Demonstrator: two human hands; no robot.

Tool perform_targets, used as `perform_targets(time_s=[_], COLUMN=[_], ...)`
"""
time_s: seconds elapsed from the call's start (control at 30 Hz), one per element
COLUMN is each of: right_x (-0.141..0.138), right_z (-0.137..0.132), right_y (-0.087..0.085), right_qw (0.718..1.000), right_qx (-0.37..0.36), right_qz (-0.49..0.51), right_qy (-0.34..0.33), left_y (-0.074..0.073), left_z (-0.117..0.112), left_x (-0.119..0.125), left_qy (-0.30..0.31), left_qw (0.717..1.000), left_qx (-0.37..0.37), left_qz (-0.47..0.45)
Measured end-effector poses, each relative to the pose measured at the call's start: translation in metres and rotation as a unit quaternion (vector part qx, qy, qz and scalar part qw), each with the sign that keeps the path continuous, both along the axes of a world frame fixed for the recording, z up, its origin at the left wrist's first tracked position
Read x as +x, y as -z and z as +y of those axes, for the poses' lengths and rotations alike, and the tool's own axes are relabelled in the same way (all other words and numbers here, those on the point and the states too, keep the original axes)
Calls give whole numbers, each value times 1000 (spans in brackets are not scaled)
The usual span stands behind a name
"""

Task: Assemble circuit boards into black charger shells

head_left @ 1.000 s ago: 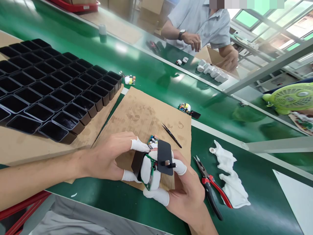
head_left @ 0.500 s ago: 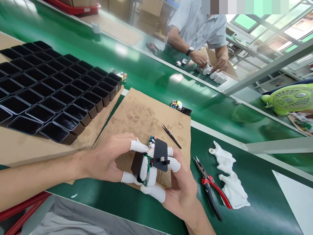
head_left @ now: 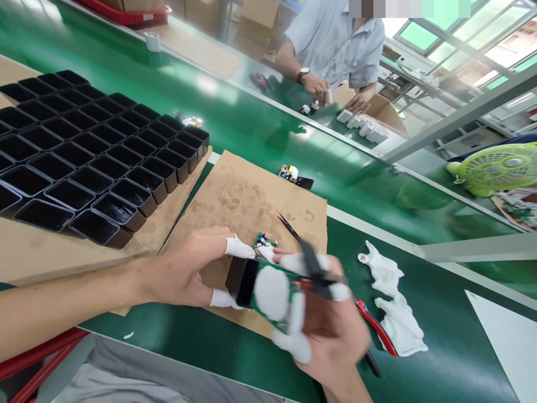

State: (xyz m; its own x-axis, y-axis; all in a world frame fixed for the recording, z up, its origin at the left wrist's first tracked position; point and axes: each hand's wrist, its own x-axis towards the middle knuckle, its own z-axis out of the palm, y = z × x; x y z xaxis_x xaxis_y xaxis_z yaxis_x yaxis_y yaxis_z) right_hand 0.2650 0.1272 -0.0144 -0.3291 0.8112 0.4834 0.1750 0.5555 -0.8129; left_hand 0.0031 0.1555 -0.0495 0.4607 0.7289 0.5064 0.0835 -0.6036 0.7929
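Observation:
My left hand (head_left: 191,268), with white finger cots, pinches a black plastic housing (head_left: 241,280) over the brown cardboard sheet (head_left: 247,196). My right hand (head_left: 323,330), blurred by motion, grips a green circuit board (head_left: 285,280) joined to a black plug cover (head_left: 314,263) and holds it at the housing's open end. Another small circuit board (head_left: 265,242) lies on the cardboard just behind my fingers. Black tweezers (head_left: 287,224) rest on the cardboard beyond my hands.
A black tray of empty cells (head_left: 84,151) sits at left. Red-handled pliers (head_left: 377,330) and white gloves (head_left: 394,308) lie at right. Circuit boards (head_left: 293,174) ride the green belt (head_left: 251,129). A person across sorts white parts (head_left: 363,124). A green fan (head_left: 499,168) stands far right.
My right hand has turned the board and plug cover sideways, bringing them to the housing's opening. The boards on the belt have slid left. The person opposite has shifted their hands.

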Motion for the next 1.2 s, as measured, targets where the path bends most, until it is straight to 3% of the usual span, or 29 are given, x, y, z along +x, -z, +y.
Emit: perform_targets(time_s=[0.13,0.37,0.93,1.2], right_x=[8,10,-5,-7], right_z=[-1,0,4,4], right_y=[-9,1,-7,-6], right_qw=[997,999,997,996], right_qx=[6,-25,22,-6], right_qz=[64,14,-54,-39], right_qy=[51,-45,-55,-74], left_y=[-1,-2,-2,2], left_z=[1,-2,-2,-2], left_x=[-1,-1,-1,0], left_qy=[9,3,4,-1], left_qw=[1000,1000,1000,1000], left_qx=[2,4,11,17], left_qz=[-10,16,17,15])
